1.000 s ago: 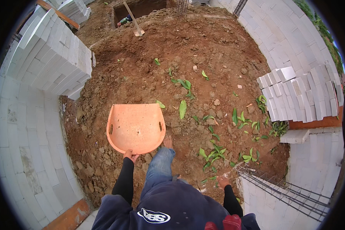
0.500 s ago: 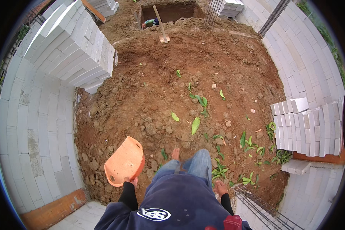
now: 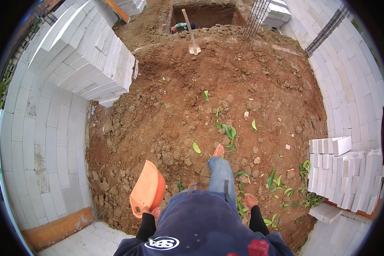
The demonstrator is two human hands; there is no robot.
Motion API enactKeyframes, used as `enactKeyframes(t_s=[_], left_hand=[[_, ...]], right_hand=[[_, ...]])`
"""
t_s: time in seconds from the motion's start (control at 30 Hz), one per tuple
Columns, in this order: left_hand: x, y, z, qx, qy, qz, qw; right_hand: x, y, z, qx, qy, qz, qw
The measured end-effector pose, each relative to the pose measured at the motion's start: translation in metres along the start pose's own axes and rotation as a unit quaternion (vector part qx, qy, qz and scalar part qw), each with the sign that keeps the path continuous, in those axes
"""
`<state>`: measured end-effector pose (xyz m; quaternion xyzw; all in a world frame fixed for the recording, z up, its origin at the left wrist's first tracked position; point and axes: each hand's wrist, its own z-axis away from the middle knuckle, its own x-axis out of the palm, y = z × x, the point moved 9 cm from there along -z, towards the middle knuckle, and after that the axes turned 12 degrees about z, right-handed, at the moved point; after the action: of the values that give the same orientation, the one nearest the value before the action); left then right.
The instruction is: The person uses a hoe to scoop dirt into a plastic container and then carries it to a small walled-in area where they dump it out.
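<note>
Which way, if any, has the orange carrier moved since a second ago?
Yes: left and back. Judged against the standing long-handled tool, the orange carrier is now farther left and farther from it.

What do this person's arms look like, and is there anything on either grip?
Plain, close-fitting black sleeves cover both forearms to the wrists. The upper arms are under a looser navy-blue top, which bears a white-edged oval mark. The left grip and right grip are ordinary ungloved hands. No cables show on either arm.
</note>
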<state>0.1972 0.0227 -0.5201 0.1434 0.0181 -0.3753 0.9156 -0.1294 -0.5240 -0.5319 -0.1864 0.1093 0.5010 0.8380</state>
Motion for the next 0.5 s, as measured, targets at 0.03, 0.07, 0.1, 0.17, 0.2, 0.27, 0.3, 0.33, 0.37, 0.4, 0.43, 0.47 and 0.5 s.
enactKeyframes(t_s=[0.03, 0.07, 0.1, 0.17, 0.2, 0.27, 0.3, 0.33, 0.37, 0.4, 0.43, 0.47, 0.5], left_hand=[[0.005, 0.001, 0.009, -0.001, 0.007, 0.0, 1.0], [0.011, 0.002, 0.018, -0.003, 0.014, -0.002, 1.0], [0.022, 0.004, 0.023, 0.0, 0.016, -0.001, 1.0], [0.041, 0.004, 0.031, -0.018, 0.04, -0.002, 0.999], [0.06, 0.006, 0.035, -0.027, 0.048, -0.008, 0.998], [0.099, 0.008, 0.054, -0.033, 0.022, -0.016, 0.999], [0.118, 0.001, 0.066, -0.038, -0.002, -0.015, 0.999], [0.133, -0.004, 0.077, -0.043, -0.004, -0.024, 0.999], [0.153, -0.008, 0.087, -0.034, -0.031, -0.03, 0.998], [0.176, -0.006, 0.098, -0.024, -0.06, -0.035, 0.997], [0.193, -0.012, 0.111, -0.011, -0.045, -0.022, 0.999], [0.214, -0.017, 0.12, -0.014, -0.051, -0.031, 0.998], [0.227, -0.022, 0.129, -0.017, -0.047, -0.026, 0.998]], right_hand=[[-0.008, -0.021, -0.006, -0.016, 0.011, -0.033, 0.999], [-0.019, -0.039, -0.01, -0.03, 0.024, -0.067, 0.997], [-0.029, -0.064, -0.013, -0.03, 0.02, -0.067, 0.997], [-0.062, -0.12, -0.015, -0.093, 0.049, -0.058, 0.993], [-0.074, -0.144, -0.015, -0.091, 0.053, -0.065, 0.992], [-0.099, -0.181, -0.019, -0.089, 0.048, -0.021, 0.995], [-0.109, -0.2, -0.021, -0.1, 0.027, -0.02, 0.994], [-0.123, -0.215, -0.027, -0.097, 0.035, -0.025, 0.994], [-0.136, -0.232, -0.033, -0.109, 0.045, -0.018, 0.993], [-0.143, -0.249, -0.04, -0.123, 0.054, -0.013, 0.991], [-0.154, -0.256, -0.051, -0.122, 0.066, -0.017, 0.99], [-0.165, -0.262, -0.062, -0.12, 0.073, -0.025, 0.99], [-0.173, -0.271, -0.071, -0.138, 0.077, -0.028, 0.987]])
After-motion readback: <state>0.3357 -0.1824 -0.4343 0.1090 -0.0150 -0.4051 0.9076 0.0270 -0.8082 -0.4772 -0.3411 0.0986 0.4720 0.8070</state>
